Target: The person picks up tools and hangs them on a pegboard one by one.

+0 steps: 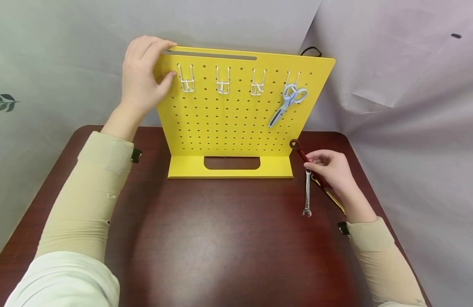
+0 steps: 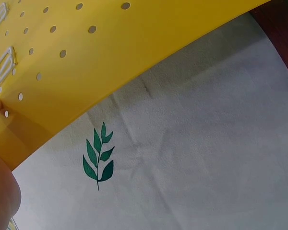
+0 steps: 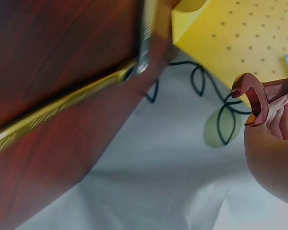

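Observation:
A yellow pegboard (image 1: 229, 111) stands upright on its foot on the table. My left hand (image 1: 142, 72) grips its upper left corner, thumb on the front face and fingers over the edge. Between thumb and fingers, my right hand (image 1: 330, 168) holds a red combination wrench (image 1: 300, 151), ring end toward the board. In the right wrist view the open jaw end of that red wrench (image 3: 259, 98) sticks out past the palm. Below this hand lie a silver wrench (image 1: 307, 194) and a yellow wrench (image 1: 332, 198) on the table. Light blue scissors (image 1: 286, 104) hang on the board's rightmost hook.
Several white wire hooks (image 1: 223, 81) line the upper part of the board. Behind it a black cord (image 3: 201, 79) lies in loops. The dark red table (image 1: 206, 238) reaches toward me, and pale cloth (image 1: 393, 85) surrounds it.

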The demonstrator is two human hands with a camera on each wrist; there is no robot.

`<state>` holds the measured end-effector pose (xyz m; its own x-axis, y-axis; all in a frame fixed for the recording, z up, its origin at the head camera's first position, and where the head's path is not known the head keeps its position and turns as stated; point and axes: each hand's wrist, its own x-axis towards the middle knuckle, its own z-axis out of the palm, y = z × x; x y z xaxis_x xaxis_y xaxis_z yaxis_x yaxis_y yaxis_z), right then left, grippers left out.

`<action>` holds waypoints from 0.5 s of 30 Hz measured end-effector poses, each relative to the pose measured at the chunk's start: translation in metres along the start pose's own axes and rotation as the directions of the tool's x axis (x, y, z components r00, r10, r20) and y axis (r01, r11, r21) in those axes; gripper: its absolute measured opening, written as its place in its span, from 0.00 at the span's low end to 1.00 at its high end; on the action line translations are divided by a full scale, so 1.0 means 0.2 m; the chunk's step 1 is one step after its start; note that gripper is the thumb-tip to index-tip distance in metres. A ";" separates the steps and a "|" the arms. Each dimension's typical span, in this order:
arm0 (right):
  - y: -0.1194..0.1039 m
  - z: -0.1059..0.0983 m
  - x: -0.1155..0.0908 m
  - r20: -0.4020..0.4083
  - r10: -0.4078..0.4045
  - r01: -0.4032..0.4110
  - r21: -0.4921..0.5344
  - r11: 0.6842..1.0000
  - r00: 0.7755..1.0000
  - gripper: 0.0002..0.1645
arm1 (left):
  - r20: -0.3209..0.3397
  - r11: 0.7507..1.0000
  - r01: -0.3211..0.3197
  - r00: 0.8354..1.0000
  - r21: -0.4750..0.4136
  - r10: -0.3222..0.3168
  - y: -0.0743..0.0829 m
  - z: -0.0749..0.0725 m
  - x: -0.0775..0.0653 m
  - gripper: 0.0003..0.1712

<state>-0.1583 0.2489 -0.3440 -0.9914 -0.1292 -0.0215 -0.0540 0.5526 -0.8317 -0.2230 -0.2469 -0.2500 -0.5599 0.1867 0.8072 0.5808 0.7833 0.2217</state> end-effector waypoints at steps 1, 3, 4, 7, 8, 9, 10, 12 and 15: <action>-0.01 0.01 0.00 -0.003 -0.007 0.007 0.015 1.000 1.000 0.18 | 0.000 1.000 0.000 1.000 0.001 0.000 0.00 0.00 0.00 0.24; -0.03 0.04 0.00 -0.009 -0.015 0.016 0.050 0.999 1.000 0.20 | 0.000 1.000 0.002 1.000 0.002 -0.002 0.00 0.00 0.00 0.24; -0.04 0.06 0.00 -0.015 -0.022 0.023 0.059 0.998 1.000 0.19 | 0.001 1.000 0.003 1.000 0.002 -0.003 0.00 0.00 0.00 0.24; -0.07 0.11 0.01 -0.032 -0.040 0.043 0.096 0.994 0.999 0.19 | 0.002 1.000 0.007 1.000 -0.002 -0.007 0.00 0.00 0.00 0.24; -0.08 0.12 0.02 -0.040 -0.047 0.051 0.111 0.993 0.998 0.19 | 0.002 1.000 0.009 1.000 -0.003 -0.009 0.00 0.00 0.00 0.24; -0.09 0.14 0.02 -0.049 -0.056 0.061 0.130 0.990 0.997 0.18 | 0.002 1.000 0.009 1.000 -0.003 -0.009 0.00 0.00 0.00 0.24; -0.09 0.16 0.03 -0.058 -0.063 0.071 0.155 0.985 0.996 0.18 | 0.001 1.000 0.009 1.000 -0.003 -0.009 0.00 0.00 0.00 0.24; -0.11 0.19 0.04 -0.076 -0.071 0.086 0.224 0.971 0.995 0.16 | -0.002 1.000 0.010 1.000 -0.004 -0.010 0.00 0.00 0.00 0.24; -0.14 0.24 0.05 -0.098 -0.076 0.103 0.305 0.947 0.992 0.11 | -0.007 1.000 0.009 1.000 -0.004 -0.009 0.00 0.01 0.00 0.24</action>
<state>-0.1612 0.1922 -0.3481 -0.9913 -0.0895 0.0965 -0.1167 0.2590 -0.9588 -0.2238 -0.2467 -0.2514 -0.5609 0.1754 0.8091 0.5778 0.7828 0.2310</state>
